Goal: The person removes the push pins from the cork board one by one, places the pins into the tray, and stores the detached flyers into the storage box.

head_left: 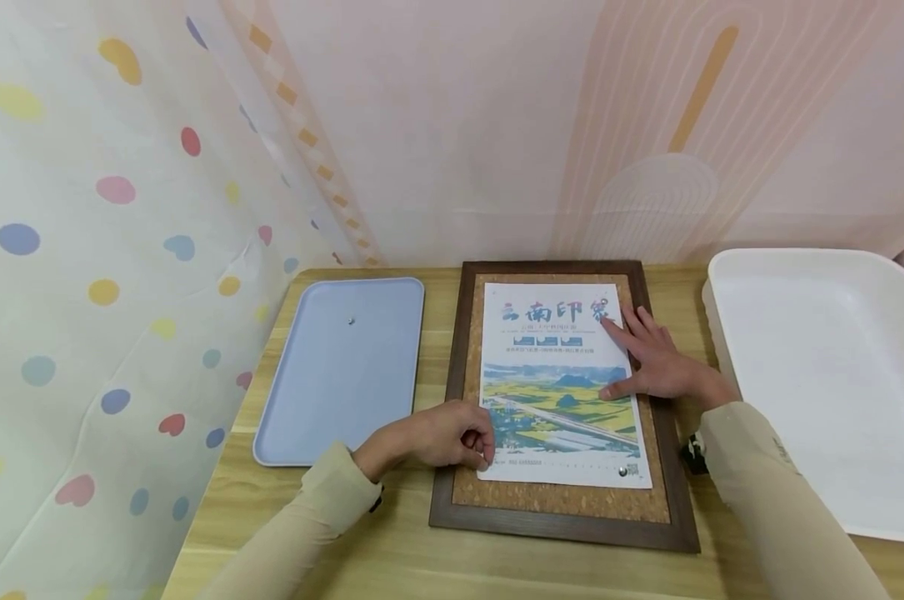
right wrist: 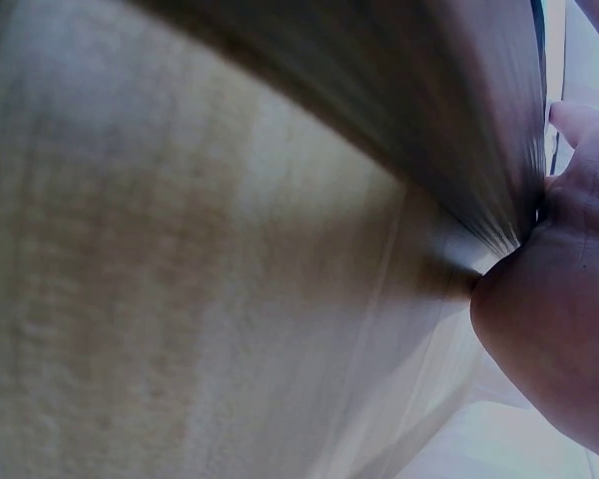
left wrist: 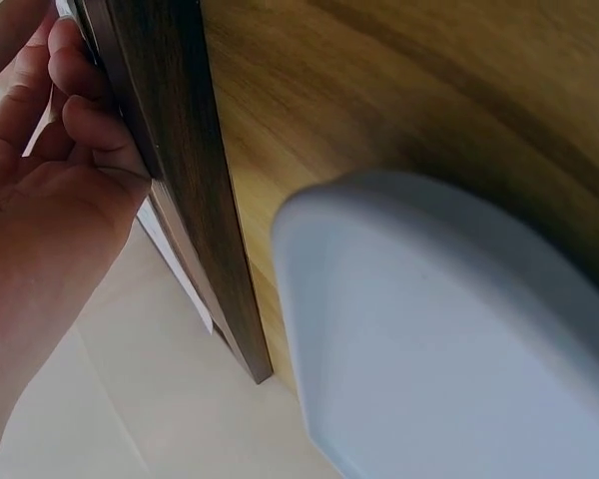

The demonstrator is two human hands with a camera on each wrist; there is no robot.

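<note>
A printed poster with large coloured characters and a landscape lies on a cork board in a dark wooden frame. Silver thumbtacks sit in its upper right corner and, as a round thumbtack, its lower right corner. My left hand is at the lower left corner, fingers bent and thumb close to the fingertips; I cannot tell whether they pinch anything. In the left wrist view, this hand lies along the frame's edge. My right hand rests spread on the poster's right side.
On the left of the wooden table is a pale blue tray with one small silver thumbtack on it. A deep white tray stands close to my right forearm. Patterned cloth walls rise behind and at the left.
</note>
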